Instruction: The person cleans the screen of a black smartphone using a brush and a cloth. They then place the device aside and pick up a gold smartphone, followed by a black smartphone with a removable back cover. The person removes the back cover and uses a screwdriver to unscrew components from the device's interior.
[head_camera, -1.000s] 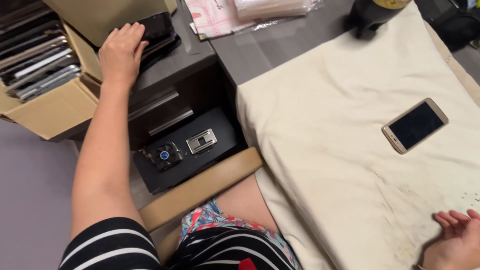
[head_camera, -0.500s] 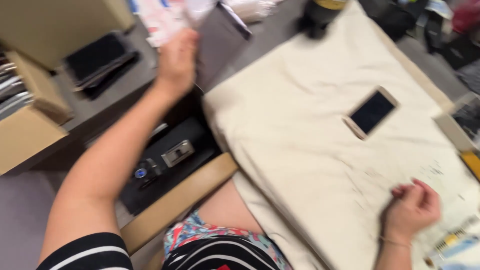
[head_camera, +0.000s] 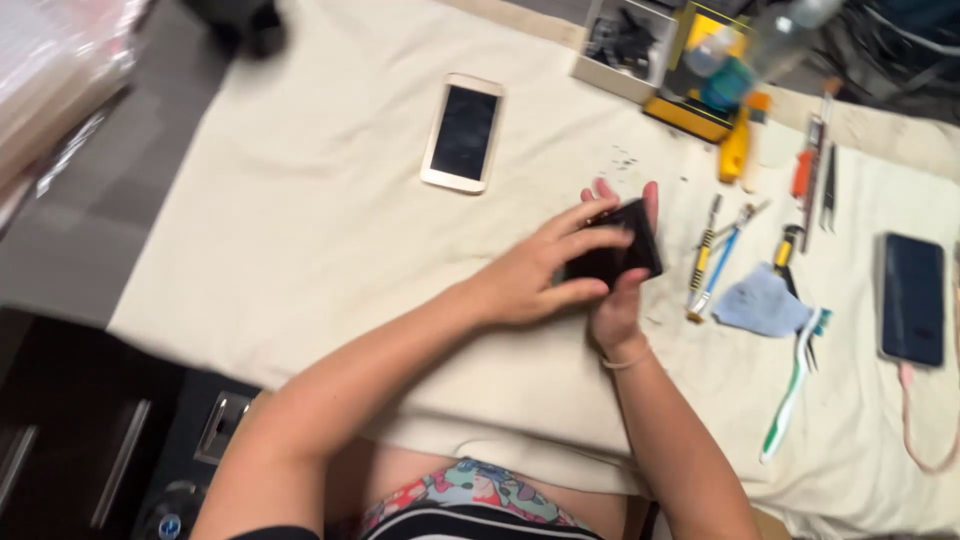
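A wide cream cloth (head_camera: 320, 260) covers the worktable. Over its middle the two hands are brought together: the left hand (head_camera: 535, 275) lies on top of a small black phone (head_camera: 615, 250), fingers spread across it, while the right hand (head_camera: 620, 295) cups it from beneath, so both grip it just above the cloth. A white-framed phone (head_camera: 462, 132) lies well apart, further up. Screwdrivers (head_camera: 712, 258) and a green toothbrush (head_camera: 795, 385) lie nearby on the right

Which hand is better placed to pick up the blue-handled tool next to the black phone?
The right hand, probably. It cradles the black phone from the side where the blue-handled tool lies. The left hand grips the phone from the far side and would have to cross over.
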